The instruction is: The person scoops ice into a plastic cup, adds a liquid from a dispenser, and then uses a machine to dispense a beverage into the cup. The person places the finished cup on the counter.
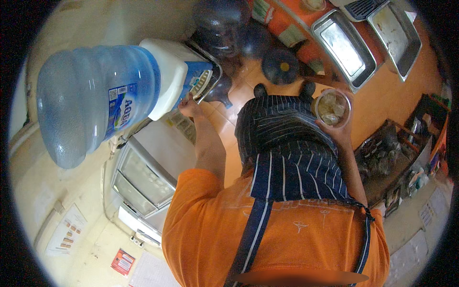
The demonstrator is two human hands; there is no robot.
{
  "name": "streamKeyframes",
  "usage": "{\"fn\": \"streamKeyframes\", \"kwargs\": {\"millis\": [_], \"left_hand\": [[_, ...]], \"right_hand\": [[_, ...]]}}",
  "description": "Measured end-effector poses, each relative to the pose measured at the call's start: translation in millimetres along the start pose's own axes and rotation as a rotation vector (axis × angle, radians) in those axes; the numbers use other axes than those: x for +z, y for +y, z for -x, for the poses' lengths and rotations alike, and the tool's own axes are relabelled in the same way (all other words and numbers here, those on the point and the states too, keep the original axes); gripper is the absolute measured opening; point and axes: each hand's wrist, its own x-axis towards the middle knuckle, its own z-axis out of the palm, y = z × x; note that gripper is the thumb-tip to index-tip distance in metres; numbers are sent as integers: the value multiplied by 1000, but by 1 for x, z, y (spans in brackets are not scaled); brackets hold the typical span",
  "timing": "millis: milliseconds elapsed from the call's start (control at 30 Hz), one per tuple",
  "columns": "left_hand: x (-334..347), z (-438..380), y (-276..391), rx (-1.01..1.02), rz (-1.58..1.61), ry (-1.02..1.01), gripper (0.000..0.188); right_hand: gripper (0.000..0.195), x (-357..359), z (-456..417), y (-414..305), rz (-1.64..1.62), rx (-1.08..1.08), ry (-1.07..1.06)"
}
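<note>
In my right hand (pixel 340 132) is a clear plastic cup (pixel 332 108) holding ice cubes and a pale brownish liquid or tint; it is seen from above, to the right of my apron. My left hand (pixel 189 106) reaches to the front of a white and blue water dispenser (pixel 168 75), its fingers partly curled at the edge of the front panel. Whether those fingers grip or press a part there is hidden. A large blue-tinted water bottle (pixel 96 100) sits on top of the dispenser. I wear a dark striped apron (pixel 297 175) over an orange shirt.
Two steel pans (pixel 344 46) (pixel 394 39) lie at the upper right. Dark round containers (pixel 279 66) stand on the tiled floor ahead. A glass-topped chest freezer (pixel 143 179) is at the left, and a dark crate of assorted items (pixel 387 154) at the right.
</note>
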Motion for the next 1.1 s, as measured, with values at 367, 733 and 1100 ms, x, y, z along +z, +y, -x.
{"fn": "streamKeyframes", "kwargs": {"millis": [367, 733, 1100], "left_hand": [[13, -14, -48, 106, 144, -24, 36], [9, -2, -43, 98, 330, -48, 23], [-1, 14, -12, 79, 177, -193, 27]], "right_hand": [[103, -12, -22, -2, 101, -82, -83], [98, -15, -14, -7, 138, -47, -150], [95, -26, 2, 7, 107, -32, -133]]}}
